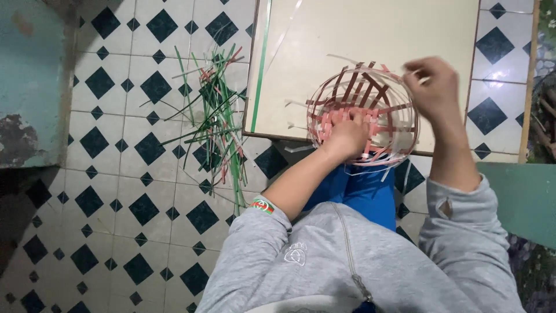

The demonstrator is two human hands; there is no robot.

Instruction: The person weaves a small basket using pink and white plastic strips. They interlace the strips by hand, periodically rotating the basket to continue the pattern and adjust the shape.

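A floor of white tiles [124, 191] set with dark diamonds fills most of the view, glossy and hard, and above it lies a pale, smooth, flat board [370, 35] with a thin dark edge. A loose pile of strips [217, 116], mostly green with some red and white, narrow, flat and springy-looking, lies on the tiles well to the left of both hands. The half-woven basket [362, 113] rests on the near edge of the board, a round open shell of dark red and white flat strips, tight and checkered at its base, loose and gappy toward the rim. The left hand [347, 136] is pressed inside it, fingers curled down against the woven base; whether they pinch a strip cannot be told. The right hand [431, 87] is raised at the basket's far right rim, fingers drawn together as if nipping the end of a pale strip, though blur makes the grip itself unsure. In my judgement the main risk is that the stiff upright strips just left of the right fingertips spring out of the weave if the base is let go, since nothing else locks them; the basket, overhanging the board's edge beneath the left fingers, could also tip toward the lap.
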